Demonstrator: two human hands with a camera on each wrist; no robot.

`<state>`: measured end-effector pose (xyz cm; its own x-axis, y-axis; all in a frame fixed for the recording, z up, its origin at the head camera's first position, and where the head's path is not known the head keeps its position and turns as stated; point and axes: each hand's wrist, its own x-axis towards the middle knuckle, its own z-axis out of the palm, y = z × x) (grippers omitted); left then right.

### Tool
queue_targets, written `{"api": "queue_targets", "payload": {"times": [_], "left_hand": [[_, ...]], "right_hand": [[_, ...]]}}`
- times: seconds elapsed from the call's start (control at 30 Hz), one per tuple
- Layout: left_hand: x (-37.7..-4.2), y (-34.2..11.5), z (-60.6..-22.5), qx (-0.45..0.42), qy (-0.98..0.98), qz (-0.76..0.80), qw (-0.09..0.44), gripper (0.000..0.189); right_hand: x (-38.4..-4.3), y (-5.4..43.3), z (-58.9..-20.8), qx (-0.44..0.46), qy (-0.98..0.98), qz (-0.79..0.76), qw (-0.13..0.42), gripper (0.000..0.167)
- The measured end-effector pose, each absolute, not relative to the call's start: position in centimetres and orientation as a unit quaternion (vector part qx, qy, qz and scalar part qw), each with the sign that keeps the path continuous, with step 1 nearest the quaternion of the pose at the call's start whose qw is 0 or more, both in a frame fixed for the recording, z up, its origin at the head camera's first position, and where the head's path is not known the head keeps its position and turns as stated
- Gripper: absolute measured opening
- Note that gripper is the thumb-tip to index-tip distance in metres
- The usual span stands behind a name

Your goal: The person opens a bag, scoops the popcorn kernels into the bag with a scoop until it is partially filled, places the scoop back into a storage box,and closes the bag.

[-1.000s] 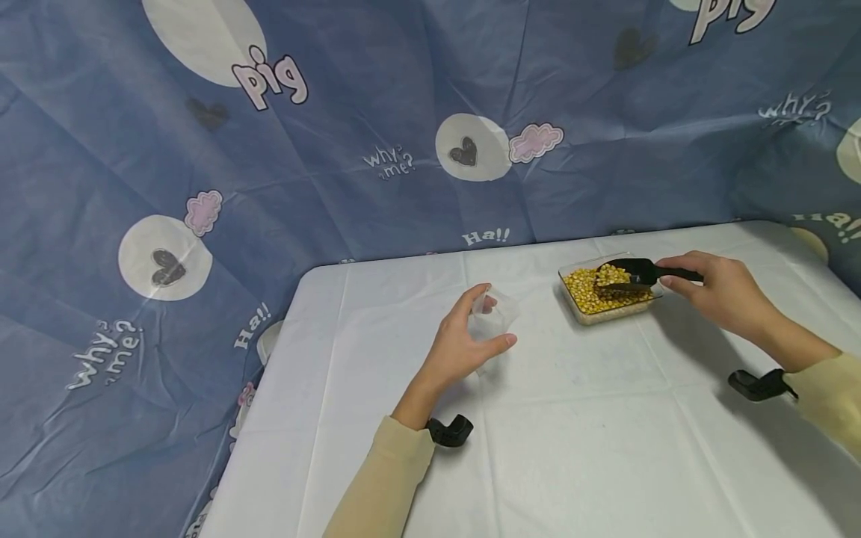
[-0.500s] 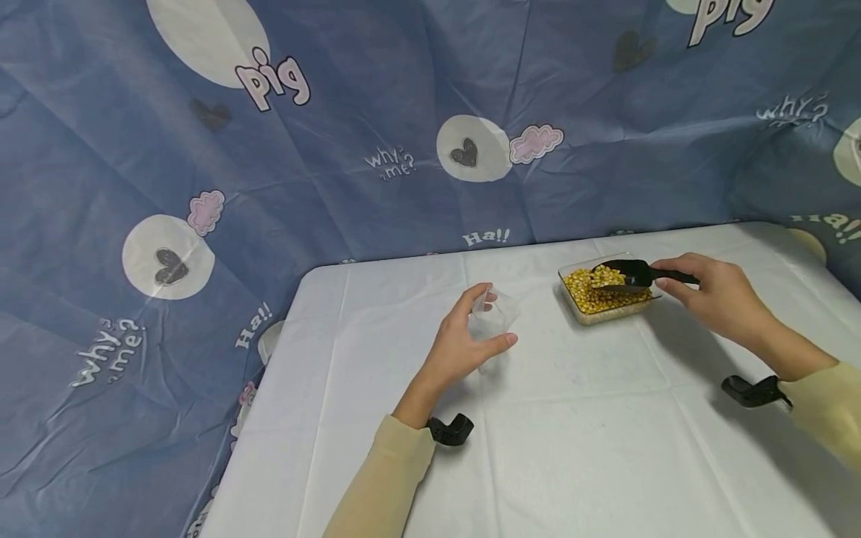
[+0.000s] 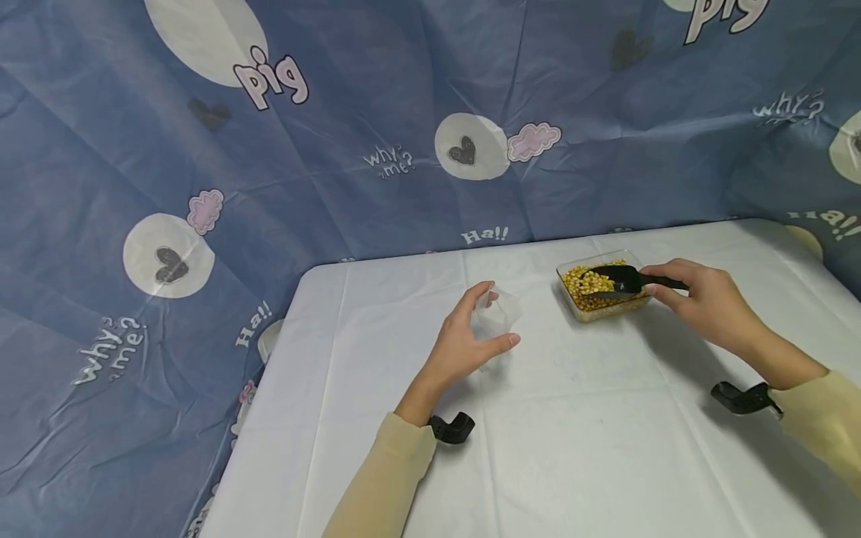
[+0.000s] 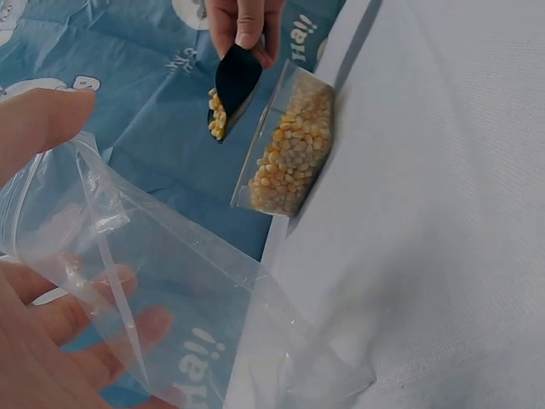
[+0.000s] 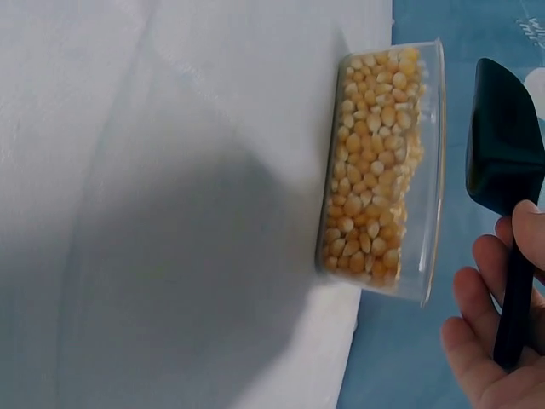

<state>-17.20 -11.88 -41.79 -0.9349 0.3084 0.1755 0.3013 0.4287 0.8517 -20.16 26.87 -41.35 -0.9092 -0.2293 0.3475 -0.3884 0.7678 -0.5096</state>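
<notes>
My right hand [image 3: 706,305] grips the handle of a black scoop [image 3: 628,280], which is loaded with yellow corn kernels [image 4: 218,115]. In the right wrist view, the scoop is held above the rim of a clear plastic box [image 5: 430,179] filled with more kernels. To the left, my left hand [image 3: 460,340] holds a clear plastic bag [image 3: 494,314] with thumb and fingers spread wide apart. In the left wrist view, the thumb lies at the edge of the bag's mouth, and several fingers show through the film. The lower bag hangs down over the white cloth.
A white cloth [image 3: 572,448] covers the table under both hands. Behind its far edge hangs a blue printed curtain [image 3: 377,112]. Black wrist cameras, such as the right one [image 3: 743,398], jut out below the sleeves.
The right hand has brought the loaded scoop slightly left across the box, lifting it from the kernels. The left hand and bag have stayed almost still.
</notes>
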Motion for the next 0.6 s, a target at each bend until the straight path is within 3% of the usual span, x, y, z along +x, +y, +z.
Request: {"api": "queue_targets", "payload": {"times": [0.6], "left_hand": [[-17.2, -11.7, -41.9, 0.175, 0.853, 0.492, 0.003, 0.087]], "right_hand": [[-19.5, 23.8, -40.3, 0.2, -0.912, 0.324, 0.153, 0.031]]}}
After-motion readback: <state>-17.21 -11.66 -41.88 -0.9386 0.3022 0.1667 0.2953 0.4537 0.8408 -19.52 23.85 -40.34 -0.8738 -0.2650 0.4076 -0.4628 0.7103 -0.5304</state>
